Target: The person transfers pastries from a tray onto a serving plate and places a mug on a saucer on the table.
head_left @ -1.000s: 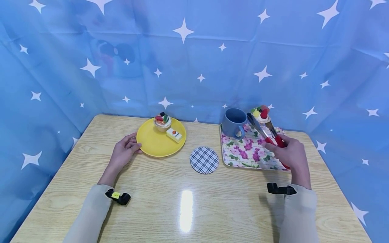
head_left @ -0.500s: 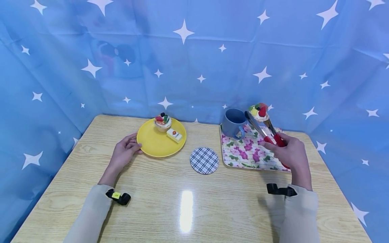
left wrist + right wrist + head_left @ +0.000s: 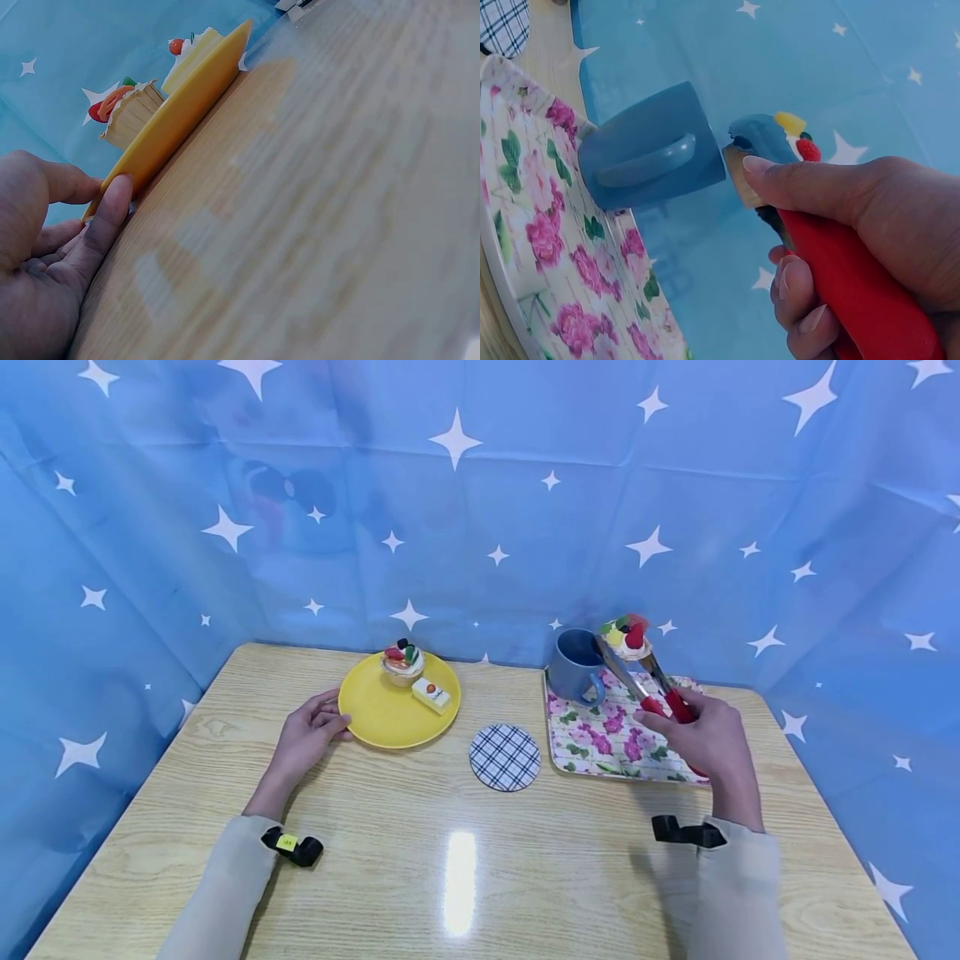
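Observation:
My right hand (image 3: pixel 708 735) grips red-handled tongs (image 3: pixel 680 706) above the floral tray. Between the tongs' metal tips sits a fruit-topped cupcake (image 3: pixel 628 639), held up beside the rim of a blue mug (image 3: pixel 576 668). In the right wrist view the thumb lies along the red handle, and the cupcake is partly hidden behind the thumb and tongs. At the left, my left hand (image 3: pixel 307 731) pinches the edge of a yellow plate (image 3: pixel 375 714), thumb on one side and fingers on the other. On that plate are another cupcake (image 3: pixel 131 116) and a small white cake piece (image 3: pixel 431 695).
The floral tray (image 3: pixel 615 747) carries the mug at its back left. A round checked coaster (image 3: pixel 505 757) lies between plate and tray. A blue star-printed curtain (image 3: pixel 480 510) hangs behind the wooden table (image 3: pixel 390 860).
My right hand has shifted slightly left, bringing the tongs and cupcake closer to the mug and overlapping its rim in the head view. The left hand and plate have stayed put.

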`<state>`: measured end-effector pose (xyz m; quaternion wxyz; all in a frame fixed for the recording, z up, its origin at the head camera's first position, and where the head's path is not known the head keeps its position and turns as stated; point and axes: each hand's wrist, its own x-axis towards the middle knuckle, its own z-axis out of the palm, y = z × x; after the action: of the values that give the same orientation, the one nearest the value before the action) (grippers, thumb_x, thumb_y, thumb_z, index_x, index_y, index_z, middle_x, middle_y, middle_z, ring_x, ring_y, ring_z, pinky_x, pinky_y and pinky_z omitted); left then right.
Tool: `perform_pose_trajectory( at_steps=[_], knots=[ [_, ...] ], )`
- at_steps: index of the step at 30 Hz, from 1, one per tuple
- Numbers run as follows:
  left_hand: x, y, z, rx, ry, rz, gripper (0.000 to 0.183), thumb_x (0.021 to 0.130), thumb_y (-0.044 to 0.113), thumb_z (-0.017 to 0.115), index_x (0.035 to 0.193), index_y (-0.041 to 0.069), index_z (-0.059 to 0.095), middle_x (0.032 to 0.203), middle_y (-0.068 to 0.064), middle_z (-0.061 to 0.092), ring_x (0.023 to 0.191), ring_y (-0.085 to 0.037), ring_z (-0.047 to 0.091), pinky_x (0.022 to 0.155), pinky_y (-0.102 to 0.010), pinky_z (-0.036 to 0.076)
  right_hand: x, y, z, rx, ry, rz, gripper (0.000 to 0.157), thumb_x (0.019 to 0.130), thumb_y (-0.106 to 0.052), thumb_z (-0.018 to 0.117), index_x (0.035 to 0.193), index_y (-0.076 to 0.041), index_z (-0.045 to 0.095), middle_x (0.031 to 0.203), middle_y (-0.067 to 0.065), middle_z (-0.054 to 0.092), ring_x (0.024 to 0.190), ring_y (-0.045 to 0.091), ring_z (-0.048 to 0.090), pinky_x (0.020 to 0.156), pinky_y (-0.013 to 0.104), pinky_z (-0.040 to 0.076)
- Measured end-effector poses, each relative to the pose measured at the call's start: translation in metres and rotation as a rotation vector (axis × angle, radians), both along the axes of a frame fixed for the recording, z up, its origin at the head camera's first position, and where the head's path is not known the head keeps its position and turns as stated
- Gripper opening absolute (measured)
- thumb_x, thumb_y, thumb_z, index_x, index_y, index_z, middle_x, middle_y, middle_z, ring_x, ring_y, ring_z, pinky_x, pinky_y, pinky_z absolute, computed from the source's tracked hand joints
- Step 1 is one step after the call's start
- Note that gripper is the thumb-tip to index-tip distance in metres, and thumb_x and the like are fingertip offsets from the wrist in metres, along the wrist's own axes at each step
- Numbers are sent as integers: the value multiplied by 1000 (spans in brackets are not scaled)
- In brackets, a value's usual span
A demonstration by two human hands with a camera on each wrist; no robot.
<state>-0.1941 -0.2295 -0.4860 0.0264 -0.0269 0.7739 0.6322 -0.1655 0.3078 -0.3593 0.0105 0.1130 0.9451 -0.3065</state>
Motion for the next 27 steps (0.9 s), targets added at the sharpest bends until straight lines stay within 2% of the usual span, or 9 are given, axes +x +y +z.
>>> perform_pose_trajectory(
  at_steps=[8, 20, 27],
  knots=[
    [-1, -1, -2, 5, 6, -3, 61, 103, 15, 62, 159, 10, 37, 120, -18, 58, 84, -5, 71, 83, -24, 67, 1, -8, 0, 31, 30, 33, 96, 88, -63, 72, 156, -3, 41, 136, 32, 51, 115, 46, 51, 73, 43, 66],
    [-1, -1, -3, 6, 19, -7, 61, 104, 13, 61, 159, 9, 36, 120, -17, 59, 83, -5, 72, 82, -24, 67, 1, -22, 4, 33, 61, 103, 87, 90, -54, 75, 153, -2, 47, 127, 29, 59, 104, 38, 57, 66, 27, 58],
    [-1, -1, -3, 11, 16, -9, 61, 103, 13, 62, 159, 9, 36, 120, -18, 58, 83, -5, 72, 82, -24, 67, 2, -29, 5, 54, 63, 136, 85, 89, -57, 74, 153, -7, 48, 122, 26, 62, 100, 36, 57, 62, 25, 54]
  ],
)
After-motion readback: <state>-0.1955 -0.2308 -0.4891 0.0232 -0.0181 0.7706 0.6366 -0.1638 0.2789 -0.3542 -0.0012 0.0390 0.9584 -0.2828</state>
